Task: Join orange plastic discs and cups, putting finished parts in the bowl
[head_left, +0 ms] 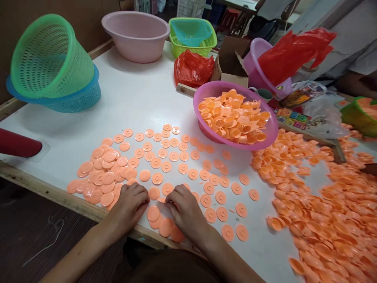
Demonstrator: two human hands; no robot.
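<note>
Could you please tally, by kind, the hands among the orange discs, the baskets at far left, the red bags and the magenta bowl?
Left hand and right hand: 2
Green basket and blue basket: 2
Left red bag and right red bag: 2
Magenta bowl: 1
Total: 7

Left hand [131, 202], right hand [185, 210] bare; forearms [84, 249] bare; dark clothing [167, 267].

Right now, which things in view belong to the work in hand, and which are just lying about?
Likely part of the work:
left hand and right hand
orange discs around them
perhaps the orange cups in the magenta bowl

Apparently lying about:
green basket
blue basket
pale pink basin
cardboard box
</note>
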